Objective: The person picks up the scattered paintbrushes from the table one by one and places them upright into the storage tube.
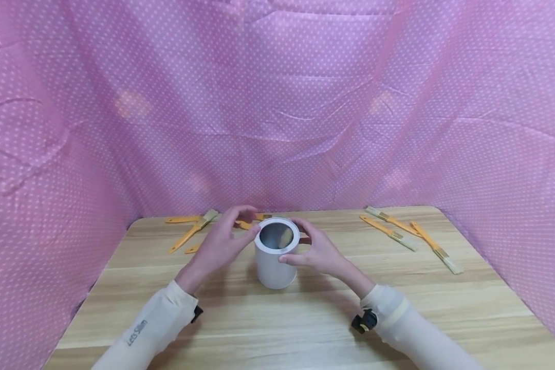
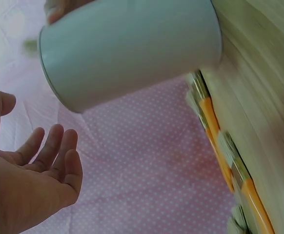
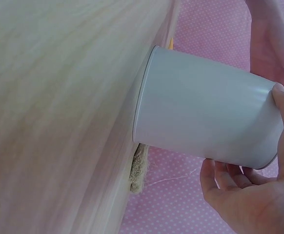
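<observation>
A white cylindrical can (image 1: pixel 276 270) stands near the middle of the wooden table, its round top showing a shiny grey inside. My right hand (image 1: pixel 321 252) grips the can near its top, with the thumb on the near side and the fingers round the far right side. Left of the can, my left hand (image 1: pixel 222 241) has its fingers loosely bent and holds nothing. In the left wrist view a gap shows between that hand (image 2: pixel 39 180) and the can (image 2: pixel 132 48). The right wrist view shows the right thumb and fingers (image 3: pixel 208 178) against the can's wall.
Several paintbrushes with orange handles lie at the back left, among them a brush (image 1: pixel 191 234) partly crossing another. More lie at the right, including a paintbrush (image 1: pixel 437 246) near the table's (image 1: pixel 398 329) right edge. Pink dotted cloth (image 1: pixel 277 103) surrounds the table.
</observation>
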Action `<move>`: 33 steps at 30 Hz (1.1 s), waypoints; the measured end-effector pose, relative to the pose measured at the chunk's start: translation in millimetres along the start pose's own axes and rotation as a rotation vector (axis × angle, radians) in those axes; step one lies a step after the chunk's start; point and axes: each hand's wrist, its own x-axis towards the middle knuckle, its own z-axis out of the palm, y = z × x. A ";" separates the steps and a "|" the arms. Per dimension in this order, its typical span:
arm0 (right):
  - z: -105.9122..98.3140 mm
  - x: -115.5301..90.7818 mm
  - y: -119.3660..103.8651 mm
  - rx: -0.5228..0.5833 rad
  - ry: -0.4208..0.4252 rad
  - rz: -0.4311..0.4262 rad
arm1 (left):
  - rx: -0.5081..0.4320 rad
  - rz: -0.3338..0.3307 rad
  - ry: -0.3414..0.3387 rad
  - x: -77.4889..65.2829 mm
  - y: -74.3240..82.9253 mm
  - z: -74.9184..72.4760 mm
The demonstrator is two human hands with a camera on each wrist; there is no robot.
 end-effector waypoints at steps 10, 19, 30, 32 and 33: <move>0.1 -5.5 -1.5 -0.008 0.007 0.007 | 0.166 -0.042 -0.087 13.0 -37.8 -16.4; 1.7 -6.5 -1.7 0.025 0.010 -0.010 | 0.386 -0.148 -0.196 17.0 -87.5 -23.3; 1.4 -7.5 0.3 0.035 0.028 -0.028 | 0.511 -0.138 -0.301 28.9 -118.9 -11.7; 1.5 -7.1 0.0 0.035 0.029 -0.025 | 0.551 -0.124 -0.300 31.0 -120.5 -10.6; 1.6 -7.0 -0.4 0.034 0.030 -0.022 | 0.560 -0.122 -0.301 31.9 -120.8 -10.3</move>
